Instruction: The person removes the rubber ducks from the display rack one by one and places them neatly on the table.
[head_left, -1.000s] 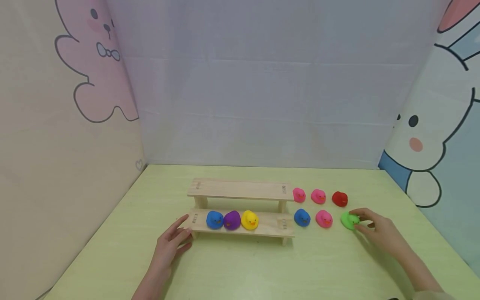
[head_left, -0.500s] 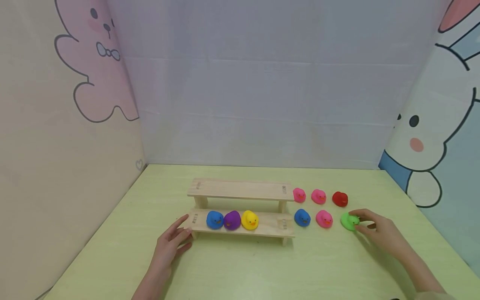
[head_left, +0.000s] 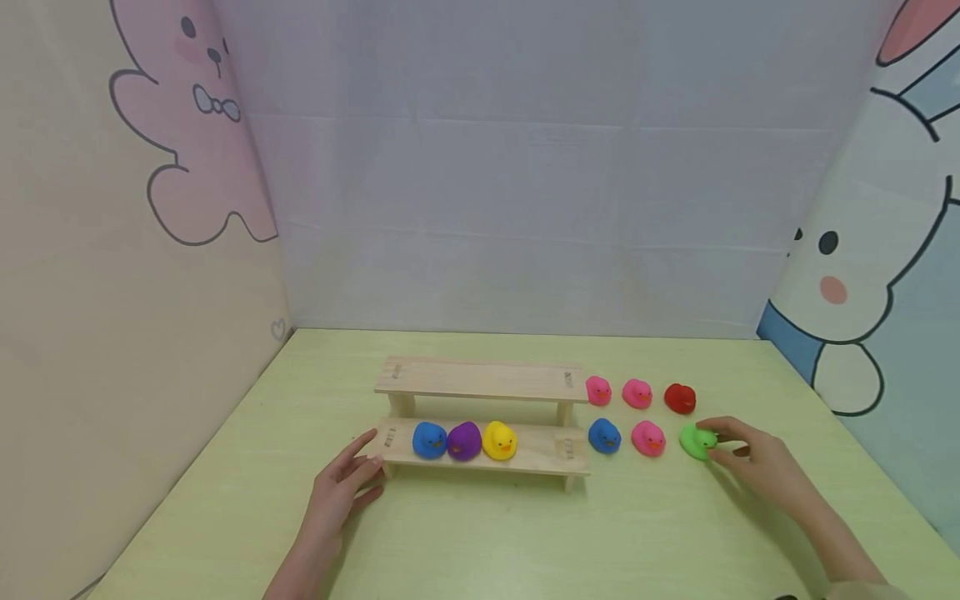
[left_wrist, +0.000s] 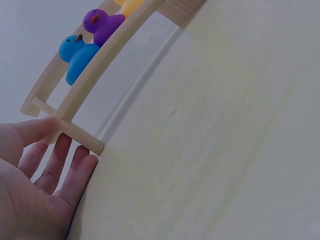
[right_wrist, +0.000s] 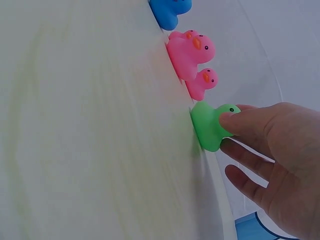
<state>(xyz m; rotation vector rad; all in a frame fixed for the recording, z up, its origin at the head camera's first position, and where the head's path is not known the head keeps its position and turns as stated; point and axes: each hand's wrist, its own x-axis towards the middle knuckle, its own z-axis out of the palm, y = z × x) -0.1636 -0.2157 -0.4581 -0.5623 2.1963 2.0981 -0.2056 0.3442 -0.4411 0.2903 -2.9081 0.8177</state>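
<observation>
In the head view my right hand pinches a green rubber duck between thumb and fingers at the right end of the front duck row. The right wrist view shows the thumb across the green duck's head, the lower fingers spread loose beneath. My left hand holds the left end of a two-step wooden shelf, its thumb and fingers around the lower step's corner, as the left wrist view shows. On that lower step sit a blue duck, a purple duck and a yellow duck.
Right of the shelf, a blue duck and a pink duck stand in the front row. Behind them are two pink ducks, one beside a red duck. Printed cloth walls enclose the pale green table.
</observation>
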